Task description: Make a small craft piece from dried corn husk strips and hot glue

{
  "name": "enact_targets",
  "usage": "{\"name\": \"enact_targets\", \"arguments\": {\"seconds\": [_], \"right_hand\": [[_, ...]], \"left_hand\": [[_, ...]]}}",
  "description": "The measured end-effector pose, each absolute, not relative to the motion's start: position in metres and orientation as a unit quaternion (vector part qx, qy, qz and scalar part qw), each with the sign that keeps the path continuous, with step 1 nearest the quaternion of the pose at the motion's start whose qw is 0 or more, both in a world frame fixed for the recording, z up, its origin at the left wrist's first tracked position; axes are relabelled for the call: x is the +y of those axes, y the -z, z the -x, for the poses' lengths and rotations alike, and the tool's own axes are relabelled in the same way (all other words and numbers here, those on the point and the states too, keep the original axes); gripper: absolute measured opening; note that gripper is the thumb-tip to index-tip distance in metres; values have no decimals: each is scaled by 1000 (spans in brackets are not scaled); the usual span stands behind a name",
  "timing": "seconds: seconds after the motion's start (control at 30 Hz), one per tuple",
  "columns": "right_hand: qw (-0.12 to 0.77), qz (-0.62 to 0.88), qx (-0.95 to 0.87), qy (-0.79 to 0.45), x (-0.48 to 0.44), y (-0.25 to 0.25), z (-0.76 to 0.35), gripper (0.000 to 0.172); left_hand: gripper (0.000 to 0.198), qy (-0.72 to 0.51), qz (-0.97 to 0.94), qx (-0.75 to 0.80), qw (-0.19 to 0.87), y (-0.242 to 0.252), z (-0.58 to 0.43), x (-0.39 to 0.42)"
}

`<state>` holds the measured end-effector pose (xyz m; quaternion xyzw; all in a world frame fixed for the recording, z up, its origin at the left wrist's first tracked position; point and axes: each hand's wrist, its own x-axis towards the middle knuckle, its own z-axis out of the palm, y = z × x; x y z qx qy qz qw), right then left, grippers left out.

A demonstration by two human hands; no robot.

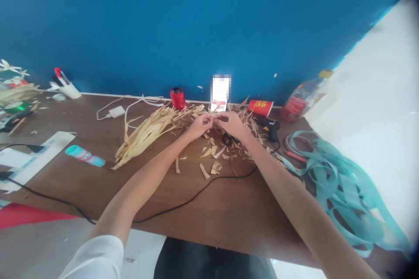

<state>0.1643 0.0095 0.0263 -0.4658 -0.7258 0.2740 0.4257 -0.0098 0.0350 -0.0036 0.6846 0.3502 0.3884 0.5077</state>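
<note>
Both hands meet over the brown table (183,209), in front of a bright, blurred-out screen (220,91). My left hand (200,125) is closed with its fingertips pinched. My right hand (231,124) pinches close beside it, fingertips almost touching the left ones. Whatever lies between the fingers is too small to make out. Dry, pale husk scraps (216,168) are scattered below and around the hands. To the left lies a bundle of dried husk leaves (144,139). A spool of red thread (177,98) stands behind my left hand.
Right of the hands are a red cup (260,107) on its side, a black glue gun (272,129), a bottle (303,100) and coiled teal ribbon (340,183). A black cord (196,195) crosses the table front. Leftward are a teal roll (85,156) and a power strip (49,157).
</note>
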Motion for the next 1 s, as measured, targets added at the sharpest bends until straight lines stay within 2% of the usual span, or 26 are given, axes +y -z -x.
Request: {"name": "enact_targets", "arguments": {"seconds": [0.33, 0.6, 0.73, 0.9, 1.0], "right_hand": [[390, 500, -655, -411, 13, -19, -160, 11], [369, 483, -616, -501, 11, -20, -162, 9], [347, 506, -620, -490, 15, -16, -164, 6], [326, 544, -653, -413, 18, -14, -162, 7], [315, 527, -670, -418, 19, -15, -163, 8]], "left_hand": [[11, -377, -713, 356, 472, 6, 7, 34], [17, -375, -713, 353, 475, 7, 6, 33], [19, -373, -724, 354, 460, 9, 6, 33], [17, -368, -736, 361, 438, 11, 5, 33], [17, -365, -740, 366, 430, 9, 6, 31]]}}
